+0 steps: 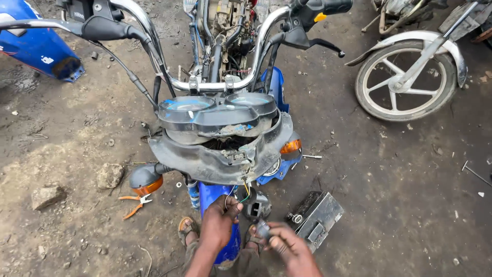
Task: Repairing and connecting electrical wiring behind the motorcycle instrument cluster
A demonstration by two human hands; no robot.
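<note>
View from above the front of a motorcycle (220, 133) standing on a dirt floor (389, 205). Below its gauge cluster (218, 110), the left hand (221, 223) is pinched together on thin wires (247, 194) that hang from the broken headlight housing (215, 159). Just right of that hand, the right hand (287, 246) is clamped on a small grey connector (263, 229), held over the blue front fender (212, 197). Between the 2 hands and the housing hangs a dark lamp part (258, 206). Right of the fender lies a black metal box (318, 218); left of it lie orange-handled pliers (134, 202) and 2 stones (110, 175). An orange turn signal (144, 179) projects on the housing's left side, another (291, 147) on its right. A second motorcycle's front wheel (407, 77) stands well apart, upper right of the handlebar (220, 84).
</note>
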